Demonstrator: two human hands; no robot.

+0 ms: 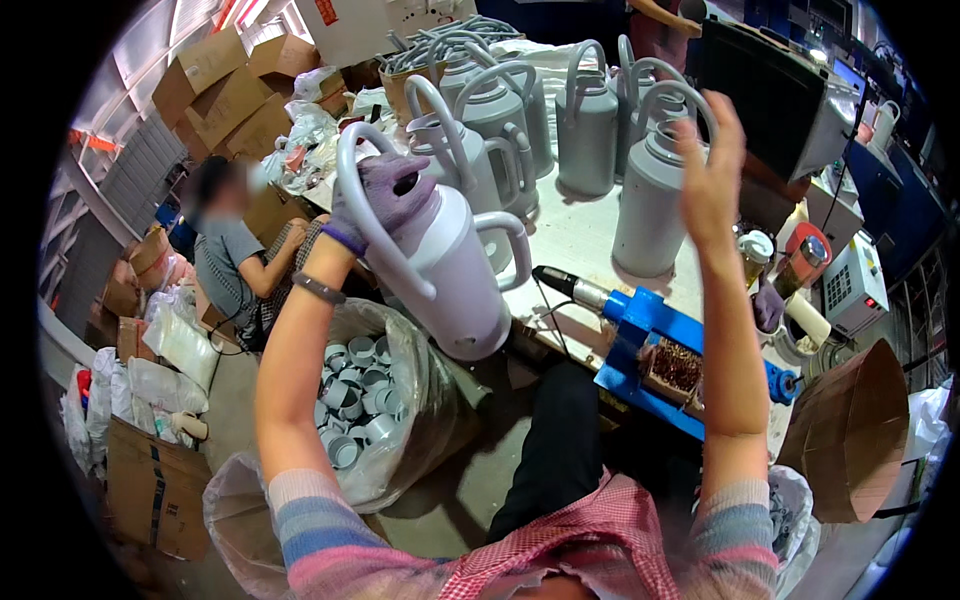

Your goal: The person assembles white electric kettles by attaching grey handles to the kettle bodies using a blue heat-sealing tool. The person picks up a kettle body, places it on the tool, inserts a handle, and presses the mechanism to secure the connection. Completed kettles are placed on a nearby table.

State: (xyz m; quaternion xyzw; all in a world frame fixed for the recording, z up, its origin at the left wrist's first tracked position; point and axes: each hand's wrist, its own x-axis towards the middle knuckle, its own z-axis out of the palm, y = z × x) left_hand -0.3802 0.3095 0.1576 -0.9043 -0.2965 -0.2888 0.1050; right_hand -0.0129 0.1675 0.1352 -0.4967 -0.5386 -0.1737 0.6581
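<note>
My left hand (392, 200), in a purple knitted glove, is closed on the neck of a grey plastic jug (455, 275). This jug has a tall loop handle and a smaller side handle, and it hangs tilted off the table's near edge, above a plastic-lined sack. My right hand (715, 165) is bare and raised, fingers stretched out with nothing in them. In the picture it overlaps the edge of another grey jug (648, 215) standing on the white table (575, 240); whether it touches that jug's loop handle I cannot tell.
Several similar jugs (587, 130) stand farther back. A blue clamp-like fixture (640, 330) with copper-coloured bits and a cylindrical power tool (570, 287) lie at the near edge. Grey caps (365, 390) fill the sack below. A seated person (235, 255) works at left; cardboard (850, 430) stands at right.
</note>
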